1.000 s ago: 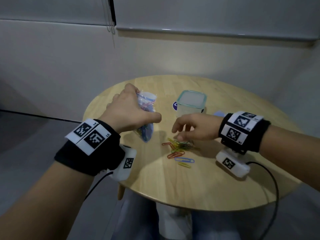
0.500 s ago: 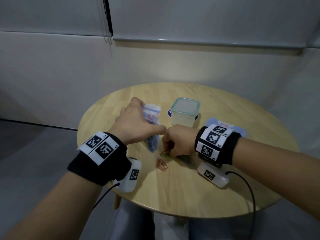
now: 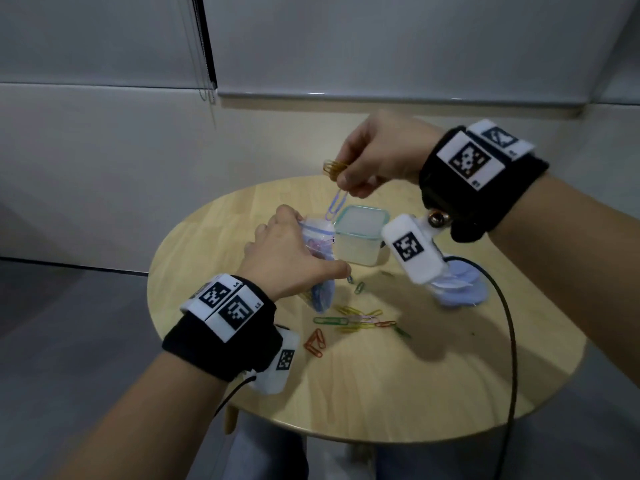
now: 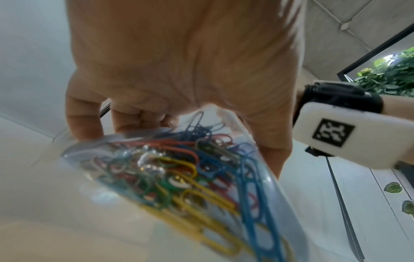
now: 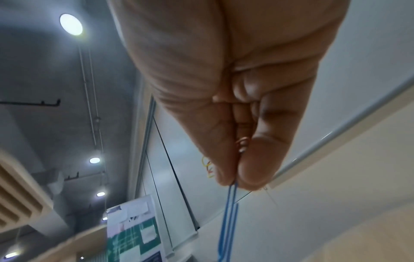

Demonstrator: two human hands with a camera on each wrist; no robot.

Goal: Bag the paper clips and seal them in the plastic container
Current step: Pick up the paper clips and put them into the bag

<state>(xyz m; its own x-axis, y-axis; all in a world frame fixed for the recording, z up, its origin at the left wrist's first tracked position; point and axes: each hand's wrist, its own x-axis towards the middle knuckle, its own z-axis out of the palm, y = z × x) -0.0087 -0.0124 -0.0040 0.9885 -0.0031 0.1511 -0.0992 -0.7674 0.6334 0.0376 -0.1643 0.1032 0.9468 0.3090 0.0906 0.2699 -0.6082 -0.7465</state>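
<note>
Left hand (image 3: 287,258) wrapped around a clear zip bag (image 3: 320,268), held upright just above the round wooden bench (image 3: 433,368), mouth open at the top; in the left wrist view (image 4: 179,67), fingers (image 4: 82,113) curled round the bag (image 4: 201,177), packed with coloured paper clips. Right hand (image 3: 377,154) raised above the bag's mouth, fingers pinched on a small bunch: yellow clips (image 3: 334,167) jutting left, a blue clip (image 3: 335,204) dangling with its tip at the bag opening. Same pinch seen from the right wrist (image 5: 235,88), blue clip (image 5: 228,221) hanging below the fingertips (image 5: 253,170). Plastic container (image 3: 360,237) standing open just right of the bag; pale blue lid (image 3: 464,289) lying flat beyond it. Loose clips (image 3: 356,320) scattered on the bench in front of the bag. Half a second earlier, right hand down on the bench over the pile beside the left; since lifted clear with clips in its pinch. Bag kept in the same grip.
</note>
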